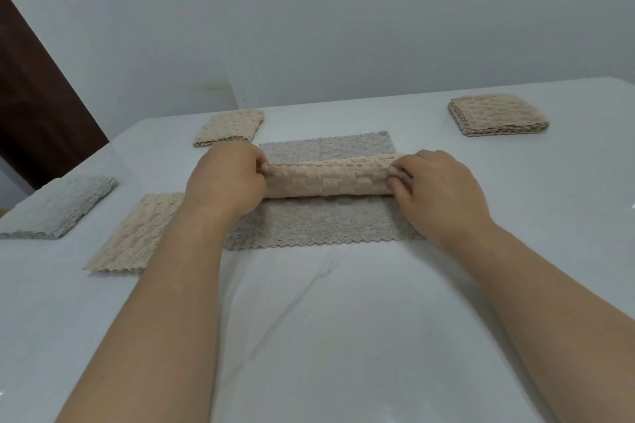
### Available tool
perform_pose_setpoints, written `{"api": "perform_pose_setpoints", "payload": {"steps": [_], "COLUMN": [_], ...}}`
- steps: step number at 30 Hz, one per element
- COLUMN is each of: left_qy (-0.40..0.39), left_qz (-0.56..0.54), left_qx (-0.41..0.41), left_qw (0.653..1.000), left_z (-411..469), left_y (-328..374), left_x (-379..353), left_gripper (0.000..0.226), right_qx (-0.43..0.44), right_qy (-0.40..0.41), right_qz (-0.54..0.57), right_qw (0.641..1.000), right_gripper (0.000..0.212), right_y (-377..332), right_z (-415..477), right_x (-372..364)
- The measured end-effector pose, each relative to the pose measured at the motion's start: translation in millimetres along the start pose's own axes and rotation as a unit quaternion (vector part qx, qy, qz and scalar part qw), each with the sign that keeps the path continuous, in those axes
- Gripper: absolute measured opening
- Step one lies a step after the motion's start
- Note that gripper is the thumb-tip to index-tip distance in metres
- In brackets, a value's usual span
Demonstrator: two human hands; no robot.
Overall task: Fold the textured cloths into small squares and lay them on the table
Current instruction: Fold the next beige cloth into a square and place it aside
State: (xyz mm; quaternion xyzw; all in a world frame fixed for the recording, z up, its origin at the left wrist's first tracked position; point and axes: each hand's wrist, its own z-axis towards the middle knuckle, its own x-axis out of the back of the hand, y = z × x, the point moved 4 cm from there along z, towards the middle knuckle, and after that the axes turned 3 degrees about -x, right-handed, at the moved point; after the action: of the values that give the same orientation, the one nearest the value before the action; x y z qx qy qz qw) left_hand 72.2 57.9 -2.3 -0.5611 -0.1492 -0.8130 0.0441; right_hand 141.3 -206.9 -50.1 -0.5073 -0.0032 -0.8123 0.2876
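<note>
A textured cloth [319,223], grey-beige on its upper face, lies spread in the middle of the white table [343,336]. Its far part is folded over into a beige band [326,178] that crosses the cloth. My left hand [226,182] grips the band's left end and my right hand [436,192] grips its right end. Several folded cloths lie around: a beige square [228,127] at the back left, a beige one [498,115] at the back right, a beige one [137,233] at the near left, and a grey one [58,206] at the far left.
A pale wall [343,17] rises behind the table. A dark brown door or panel [34,96] stands at the left. The table's left edge runs close to the grey folded cloth.
</note>
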Motion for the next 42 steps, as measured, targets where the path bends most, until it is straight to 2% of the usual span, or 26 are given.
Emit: {"api": "perform_pose_setpoints", "payload": {"steps": [3,5,10,12,13,16,19,26,31,35,38,42], "left_qy": [0.097,0.137,0.155,0.157,0.160,0.152,0.149,0.153,0.145,0.123,0.075,0.060], "left_qz": [0.016,0.011,0.008,-0.055,-0.122,-0.312,-0.352,-0.363,-0.421,-0.438,-0.475,-0.507], "left_qx": [0.007,0.005,0.010,0.004,0.000,0.012,-0.001,-0.017,0.024,0.054,0.105,0.180], "left_qw": [0.995,0.991,0.988,0.986,0.980,0.938,0.924,0.919,0.895,0.889,0.870,0.841], "left_z": [-2.3,-3.4,-2.3,-2.7,-3.3,-6.9,-7.4,-4.0,1.3,2.6,4.9,5.8], "left_y": [-2.0,-1.3,0.5,1.7,2.5,7.7,12.5,9.8,0.1,-0.8,-3.9,-10.9], "left_x": [9.1,12.4,12.8,12.4,12.2,9.8,8.6,3.2,-1.0,-6.6,-13.9,-22.3], "left_gripper": [0.018,0.023,0.028,0.028,0.025,0.012,0.010,0.017,0.014,0.009,0.028,0.036], "right_qx": [-0.052,-0.083,-0.098,-0.116,-0.133,-0.157,-0.148,-0.145,-0.156,-0.193,-0.221,-0.241], "right_qy": [0.029,0.043,0.090,0.116,0.125,0.169,0.194,0.208,0.199,0.179,0.148,0.124], "right_qz": [0.029,0.054,0.157,0.248,0.306,0.405,0.399,0.370,0.373,0.393,0.413,0.402], "right_qw": [0.998,0.994,0.979,0.955,0.934,0.885,0.884,0.894,0.893,0.881,0.871,0.875], "right_gripper": [0.028,0.028,0.023,0.018,0.014,0.016,0.016,0.013,0.008,0.003,0.006,0.014], "right_y": [8.1,12.1,15.6,14.9,14.4,12.2,13.5,18.0,17.2,21.6,24.0,25.4], "right_z": [2.8,4.1,5.8,5.2,4.5,1.7,1.6,4.8,4.1,4.1,3.4,2.4], "right_x": [3.6,3.8,3.9,9.7,13.0,24.5,27.1,20.8,20.9,19.7,16.7,15.1]}}
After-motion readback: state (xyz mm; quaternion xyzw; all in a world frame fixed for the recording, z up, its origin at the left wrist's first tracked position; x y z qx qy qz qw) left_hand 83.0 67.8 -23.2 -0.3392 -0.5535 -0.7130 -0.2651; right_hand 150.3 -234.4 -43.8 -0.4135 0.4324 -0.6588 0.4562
